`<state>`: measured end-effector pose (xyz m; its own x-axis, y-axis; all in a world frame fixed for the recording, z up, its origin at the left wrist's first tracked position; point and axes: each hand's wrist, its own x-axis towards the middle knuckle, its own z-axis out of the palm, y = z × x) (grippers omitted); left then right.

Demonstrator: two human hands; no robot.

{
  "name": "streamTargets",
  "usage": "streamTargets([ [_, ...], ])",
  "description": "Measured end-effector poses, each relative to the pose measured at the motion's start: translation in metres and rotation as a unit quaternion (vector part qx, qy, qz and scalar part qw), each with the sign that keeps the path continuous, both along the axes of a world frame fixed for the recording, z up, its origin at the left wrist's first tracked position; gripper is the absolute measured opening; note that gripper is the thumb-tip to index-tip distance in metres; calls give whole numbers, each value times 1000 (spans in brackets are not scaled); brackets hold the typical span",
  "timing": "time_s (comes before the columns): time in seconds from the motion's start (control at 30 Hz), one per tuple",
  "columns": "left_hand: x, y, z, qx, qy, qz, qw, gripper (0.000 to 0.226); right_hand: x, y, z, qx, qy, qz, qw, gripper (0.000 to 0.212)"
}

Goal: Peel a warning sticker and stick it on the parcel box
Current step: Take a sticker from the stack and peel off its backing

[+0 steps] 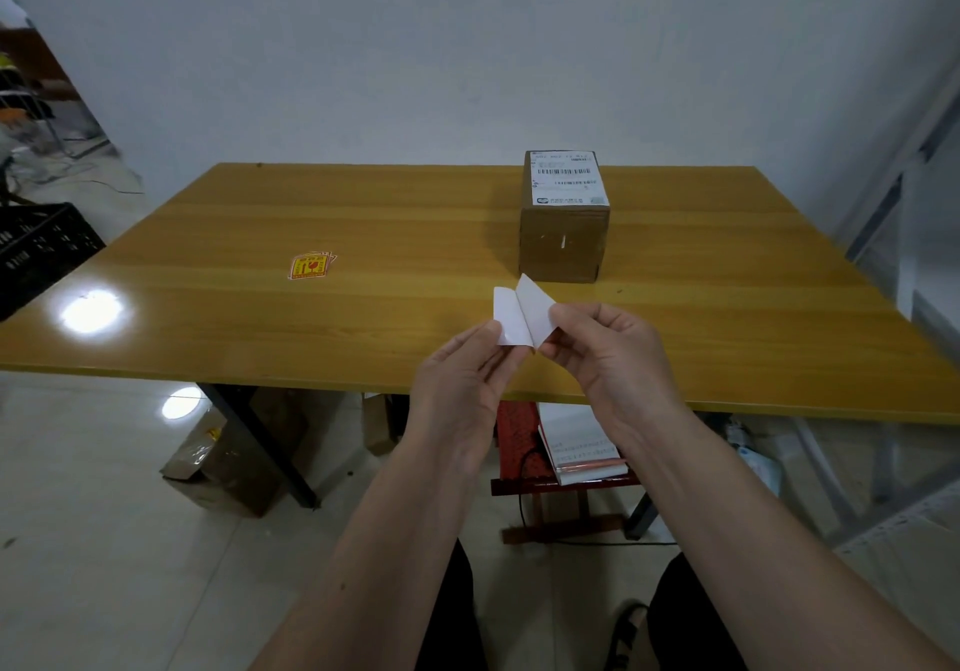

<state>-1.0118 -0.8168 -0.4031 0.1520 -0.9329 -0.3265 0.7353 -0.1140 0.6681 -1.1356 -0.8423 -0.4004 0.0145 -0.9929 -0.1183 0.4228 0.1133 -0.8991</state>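
Observation:
A brown cardboard parcel box [565,241] with a white shipping label on top stands on the wooden table [363,317], right of centre. Just in front of it, above the table's near edge, both hands hold a warning sticker [519,314] whose white back faces me. The sticker shows two white flaps split in a V. My left hand [462,374] pinches the left flap and my right hand [608,353] pinches the right flap. Which flap is sticker and which is backing I cannot tell.
A small stack of yellow and red warning stickers [310,266] lies on the table to the left. A black crate [36,249] stands at the table's left end. Under the table are a red stool [524,449] with papers and cardboard boxes [228,457]. A metal rack [893,213] rises at right.

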Motion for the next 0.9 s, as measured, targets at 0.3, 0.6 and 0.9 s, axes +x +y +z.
streamTargets([
  [0.3, 1, 0, -3, 17, 13, 13, 1000, 7, -3, -1, 0, 4, -12, -8, 1000, 14],
  [0.6, 3, -3, -7, 31, 30, 46, 998, 9, -7, -3, 0, 18, -6, -30, 999, 13],
  [0.9, 5, -5, -12, 66, -29, 41, 997, 6, -17, -12, -4, 45, 41, -81, 995, 10],
])
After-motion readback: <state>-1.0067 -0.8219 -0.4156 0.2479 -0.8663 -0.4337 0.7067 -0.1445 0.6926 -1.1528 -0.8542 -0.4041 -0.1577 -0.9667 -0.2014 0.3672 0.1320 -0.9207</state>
